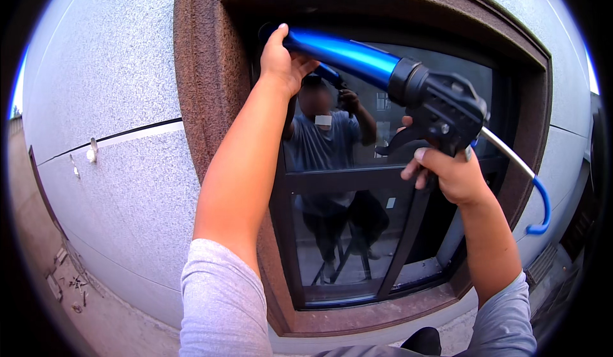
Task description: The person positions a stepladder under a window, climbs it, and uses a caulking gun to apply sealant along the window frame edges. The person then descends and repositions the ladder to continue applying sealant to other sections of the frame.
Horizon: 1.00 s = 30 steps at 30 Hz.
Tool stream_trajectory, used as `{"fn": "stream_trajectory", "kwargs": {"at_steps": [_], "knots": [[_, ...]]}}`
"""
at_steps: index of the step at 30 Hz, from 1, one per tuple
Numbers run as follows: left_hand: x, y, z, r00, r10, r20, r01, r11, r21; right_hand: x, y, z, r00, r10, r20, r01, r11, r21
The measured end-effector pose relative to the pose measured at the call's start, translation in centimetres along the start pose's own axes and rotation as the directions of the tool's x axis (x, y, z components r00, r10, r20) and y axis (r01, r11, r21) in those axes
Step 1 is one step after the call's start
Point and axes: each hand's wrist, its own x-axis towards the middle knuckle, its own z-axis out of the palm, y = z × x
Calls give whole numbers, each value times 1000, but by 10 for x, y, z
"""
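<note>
A caulking gun with a shiny blue barrel and a black body is raised against the upper left of a dark-framed window. Near its front end, my left hand supports the barrel, thumb on the near side and fingers beneath. My right hand is wrapped round the black handle, with the trigger in front of the fingers. Out of the back runs a metal rod ending in a blue hook. The gun's tip is hidden in the shadowed corner beyond my left hand.
A rough brown surround frames the window, with a sill below. Pale grey wall lies to both sides, a small fixture hanging on the left. Debris lies on the ground far below. The glass reflects a person on a ladder.
</note>
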Motion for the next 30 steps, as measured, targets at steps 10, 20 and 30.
{"fn": "stream_trajectory", "kwargs": {"at_steps": [10, 20, 30], "knots": [[-26, -30, -39, 996, 86, -36, -92, 961, -262, -6, 27, 1, 851, -347, 395, 494, 269, -827], [-42, -34, -66, 997, 51, -54, -47, 996, 70, -17, 49, 16, 812, -331, 480, 527, 66, -847], [-40, -40, -63, 998, 19, 57, -9, 986, -167, -13, 40, -4, 871, -269, 410, 487, 370, -791]]}}
